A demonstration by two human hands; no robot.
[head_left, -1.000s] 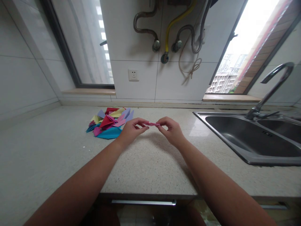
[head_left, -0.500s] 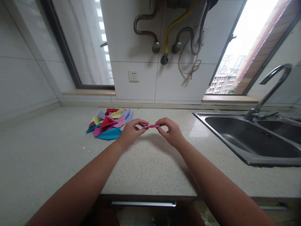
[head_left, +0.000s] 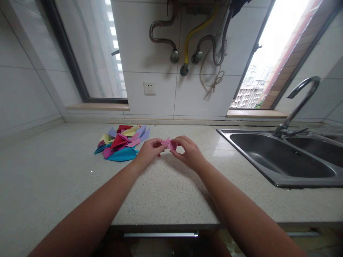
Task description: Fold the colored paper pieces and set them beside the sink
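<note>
Between my two hands is a small piece of folded pink paper [head_left: 170, 144], held just above the speckled countertop [head_left: 163, 192]. My left hand [head_left: 150, 150] pinches its left end between thumb and fingers. At the right end, my right hand [head_left: 188, 150] grips it with thumb and forefinger, the other fingers curled. The paper's exact folded shape is partly hidden by my fingertips. Left of my left hand lies a pile of folded colored papers [head_left: 120, 142] in red, pink, yellow, lilac and blue.
A steel double sink [head_left: 278, 153] with a curved faucet [head_left: 302, 103] is set into the counter on the right. Behind the counter, the tiled wall carries a power socket [head_left: 149, 88], metal hoses and a yellow pipe [head_left: 187, 46]. A drawer handle [head_left: 160, 235] runs below the front edge.
The pink paper has turned from edge-on so that its flat face shows. Both hands have come slightly closer together, and the whole view has shifted a little.
</note>
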